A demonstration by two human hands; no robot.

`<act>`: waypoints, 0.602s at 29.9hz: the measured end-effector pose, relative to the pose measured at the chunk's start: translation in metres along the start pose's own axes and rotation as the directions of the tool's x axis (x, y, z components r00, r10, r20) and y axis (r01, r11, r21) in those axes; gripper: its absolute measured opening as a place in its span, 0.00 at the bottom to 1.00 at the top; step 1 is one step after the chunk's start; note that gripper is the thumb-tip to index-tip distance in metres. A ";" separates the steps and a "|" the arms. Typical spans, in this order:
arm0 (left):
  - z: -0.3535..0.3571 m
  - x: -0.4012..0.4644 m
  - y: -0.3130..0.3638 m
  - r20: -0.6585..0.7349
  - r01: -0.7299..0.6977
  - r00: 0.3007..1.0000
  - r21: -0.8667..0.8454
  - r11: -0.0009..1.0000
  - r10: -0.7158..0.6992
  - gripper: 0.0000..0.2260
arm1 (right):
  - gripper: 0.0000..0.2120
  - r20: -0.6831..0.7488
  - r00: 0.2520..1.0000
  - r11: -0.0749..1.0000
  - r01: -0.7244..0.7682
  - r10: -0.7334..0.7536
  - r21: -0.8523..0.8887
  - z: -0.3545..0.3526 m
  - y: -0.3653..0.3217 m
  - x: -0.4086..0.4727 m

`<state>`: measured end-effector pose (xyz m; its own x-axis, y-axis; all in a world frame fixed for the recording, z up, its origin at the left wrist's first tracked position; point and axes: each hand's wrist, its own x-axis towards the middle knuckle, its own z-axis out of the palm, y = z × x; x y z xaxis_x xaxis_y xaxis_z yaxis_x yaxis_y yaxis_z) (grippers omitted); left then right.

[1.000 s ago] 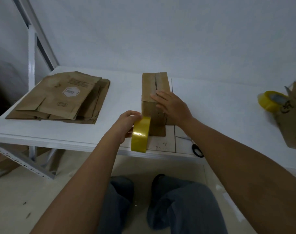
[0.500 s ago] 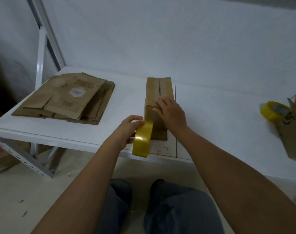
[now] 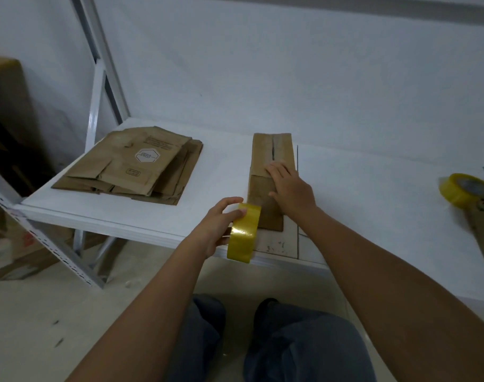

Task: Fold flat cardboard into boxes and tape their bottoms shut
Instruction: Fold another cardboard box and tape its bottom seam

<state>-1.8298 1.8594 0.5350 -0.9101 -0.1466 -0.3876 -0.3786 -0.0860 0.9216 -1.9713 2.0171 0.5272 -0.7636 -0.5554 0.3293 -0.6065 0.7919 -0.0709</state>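
Cardboard folded into one box (image 3: 271,172) stands on the white table (image 3: 373,202), its bottom flaps turned up and closed, with a dark seam running lengthwise just beyond the fingertips (image 3: 274,168) of the right hand (image 3: 290,188). That hand lies flat on the flaps, fingers straight and pressing them down. The left hand (image 3: 218,224) curls its thumb and fingers round a yellow tape roll (image 3: 243,234), held on edge at the near end of the box, close beside the right wrist. By my reckoning this box is folded but not yet sealed: the seam past the fingertips looks bare, so the strip has yet to be run along it. A stack of flat cardboard (image 3: 136,166), well off to the left of the left hand's fingers, waits to be folded, so most of the work seems to lie ahead. Whether a tape end already sticks to the near face I cannot tell; the roll and the right hand hide that spot. Far out past the right hand, a second tape roll (image 3: 461,188) and another piece of cardboard (image 3: 483,230) are cut off by the picture's edge.
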 end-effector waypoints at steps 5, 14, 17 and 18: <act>0.004 -0.005 0.000 -0.030 -0.024 0.999 -0.010 1.000 0.024 0.14 | 0.41 0.144 0.990 0.993 0.009 0.008 -0.119 -0.015 -0.007 -0.002; 0.008 -0.028 0.001 -0.053 -0.086 0.995 -0.102 0.991 0.081 0.12 | 0.14 0.091 0.896 0.575 -0.354 0.435 0.737 -0.024 -0.081 -0.090; 0.011 -0.034 0.000 -0.101 -0.089 0.992 -0.124 0.988 0.077 0.13 | 0.18 0.280 0.871 0.384 -0.439 0.404 0.812 -0.022 -0.098 -0.109; 0.012 -0.035 -0.001 -0.123 -0.089 0.990 -0.129 0.988 0.073 0.13 | 0.21 0.292 0.889 0.366 -0.419 0.353 0.831 -0.023 -0.102 -0.114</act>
<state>-1.7998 1.8761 0.5480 -0.9076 -0.2724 -0.3194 -0.2717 -0.1986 0.9417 -1.8174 2.0052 0.5183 -0.9575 -0.2884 -0.0077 -0.0860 0.3110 -0.9465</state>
